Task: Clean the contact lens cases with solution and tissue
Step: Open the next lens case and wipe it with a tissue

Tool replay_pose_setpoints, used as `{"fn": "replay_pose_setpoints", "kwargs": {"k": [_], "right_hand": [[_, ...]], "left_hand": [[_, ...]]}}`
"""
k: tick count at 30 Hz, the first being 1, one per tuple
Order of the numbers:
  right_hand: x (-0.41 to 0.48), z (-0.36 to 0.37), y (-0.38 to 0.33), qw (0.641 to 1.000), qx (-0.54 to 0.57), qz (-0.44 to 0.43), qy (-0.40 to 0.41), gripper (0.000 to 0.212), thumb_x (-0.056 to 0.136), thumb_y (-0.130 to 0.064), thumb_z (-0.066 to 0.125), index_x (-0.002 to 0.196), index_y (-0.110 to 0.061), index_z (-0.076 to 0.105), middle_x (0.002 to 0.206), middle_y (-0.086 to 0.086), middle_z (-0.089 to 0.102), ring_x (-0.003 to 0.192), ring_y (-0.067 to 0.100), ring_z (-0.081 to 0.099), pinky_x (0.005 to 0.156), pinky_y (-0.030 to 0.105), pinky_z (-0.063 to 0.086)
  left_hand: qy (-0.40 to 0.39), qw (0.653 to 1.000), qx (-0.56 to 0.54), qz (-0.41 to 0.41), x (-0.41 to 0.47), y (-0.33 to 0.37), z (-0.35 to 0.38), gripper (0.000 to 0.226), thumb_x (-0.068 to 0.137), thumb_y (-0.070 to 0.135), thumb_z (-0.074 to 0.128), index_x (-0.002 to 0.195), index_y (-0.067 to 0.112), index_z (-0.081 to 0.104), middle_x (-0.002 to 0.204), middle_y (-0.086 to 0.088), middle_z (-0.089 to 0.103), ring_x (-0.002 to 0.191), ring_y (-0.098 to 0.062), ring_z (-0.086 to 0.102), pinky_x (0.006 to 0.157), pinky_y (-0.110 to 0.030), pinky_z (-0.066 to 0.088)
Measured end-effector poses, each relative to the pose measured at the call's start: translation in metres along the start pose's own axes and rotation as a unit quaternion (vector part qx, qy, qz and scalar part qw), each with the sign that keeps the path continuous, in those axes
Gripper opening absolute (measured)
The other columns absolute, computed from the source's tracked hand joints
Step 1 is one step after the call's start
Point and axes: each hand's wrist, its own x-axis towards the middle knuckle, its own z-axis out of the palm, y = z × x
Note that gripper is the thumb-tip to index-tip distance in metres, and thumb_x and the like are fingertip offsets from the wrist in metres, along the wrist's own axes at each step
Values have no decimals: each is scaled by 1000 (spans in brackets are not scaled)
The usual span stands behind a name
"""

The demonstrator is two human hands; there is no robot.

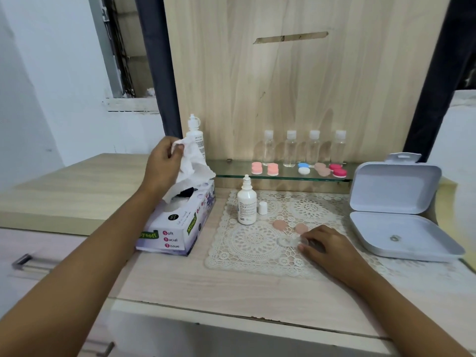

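Pale wooden counter (180, 284) is carrying a lace mat (247, 251) — toward its 4 o'clock the right hand (332, 251) is lying palm down, fingertips (307, 238) pinching a clear lens case (288, 240). At the mat's 10 o'clock the left hand (162, 161) is hanging raised, fingers (177, 148) clamping a tissue (192, 166) above the tissue box (177, 228)

- tissue (192, 163): white, crumpled, partly drawn from tissue box (180, 228), pinched by left hand (162, 161).
- solution bottle (246, 202): white, upright, uncapped; cap (262, 207) just beside.
- lens case (289, 240): clear, open, on lace mat (257, 253), one end held by right hand (327, 246); two peach lids (279, 224) near.
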Motion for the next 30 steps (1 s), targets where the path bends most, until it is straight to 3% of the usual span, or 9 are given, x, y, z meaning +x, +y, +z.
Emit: {"fn": "replay_pose_setpoints", "kwargs": {"k": [3, 6, 10, 12, 15, 18, 20, 23, 30], "right_hand": [[0, 0, 0, 1000, -2, -1, -1, 21, 85, -34, 62, 100, -20, 67, 94, -6, 57, 92, 12, 51, 79, 23, 38], [1, 0, 1, 1000, -3, 0, -2, 22, 85, -35, 62, 101, -20, 67, 95, -6, 57, 93, 12, 51, 80, 23, 38], [0, 0, 1, 1000, 0, -2, 2, 20, 85, -35, 62, 98, -20, 67, 93, -7, 57, 92, 12, 51, 79, 23, 38], [0, 0, 1, 1000, 1, -2, 3, 19, 85, -35, 62, 97, -21, 67, 92, -7, 57, 91, 11, 51, 78, 23, 38], [0, 0, 0, 1000, 7, 3, 1, 18, 85, -34, 62, 95, -20, 67, 93, -3, 59, 91, 14, 52, 79, 25, 40], [-1, 0, -1, 1000, 12, 8, 0, 18, 85, -33, 62, 96, -19, 67, 93, -1, 60, 92, 15, 52, 80, 26, 40], [-1, 0, -1, 1000, 9, 9, -1, 19, 85, -34, 62, 96, -19, 67, 94, 0, 60, 93, 15, 51, 81, 26, 40], [0, 0, 0, 1000, 6, 11, 0, 21, 85, -35, 62, 98, -19, 66, 95, -1, 60, 94, 15, 50, 81, 25, 39], [1, 3, 1, 1000, 5, 10, 5, 21, 84, -34, 63, 98, -18, 67, 93, 1, 60, 93, 17, 51, 83, 27, 41]], "left_hand": [[1, 1000, -29, 10, -4, 14, 2, 12, 98, 20, 42, 93, 14, 52, 74, 6, 49, 63, -3, 43, 53, -9, 33], [-47, 997, -54, 16, -14, 28, 9, 12, 99, 20, 39, 99, 19, 51, 79, 10, 51, 67, -1, 46, 53, -8, 35], [-135, 989, -54, 25, -36, 37, 26, 12, 100, 23, 38, 98, 22, 50, 77, 6, 49, 65, -6, 43, 59, -23, 36], [-175, 983, -38, 36, -50, 39, 36, 12, 99, 23, 40, 97, 26, 51, 75, 9, 50, 64, -5, 43, 56, -20, 35], [-260, 965, 20, 40, -72, 37, 53, 17, 99, 22, 41, 106, 26, 56, 87, 10, 58, 72, -6, 53, 55, -11, 40], [-349, 934, 67, 43, -88, 29, 72, 24, 98, 21, 41, 116, 20, 57, 106, -2, 61, 73, -14, 56, 59, -19, 44], [-385, 917, 91, 49, -95, 23, 85, 25, 97, 21, 43, 117, 16, 58, 112, -4, 58, 85, -14, 55, 69, -21, 43], [-410, 904, 105, 51, -101, 14, 102, 23, 96, 23, 45, 110, 18, 61, 115, -2, 54, 105, -15, 51, 85, -25, 37], [-426, 898, 73, 82, -108, 11, 128, 23, 95, 14, 46, 111, 19, 62, 108, 4, 55, 99, -6, 48, 84, -18, 36]]}}
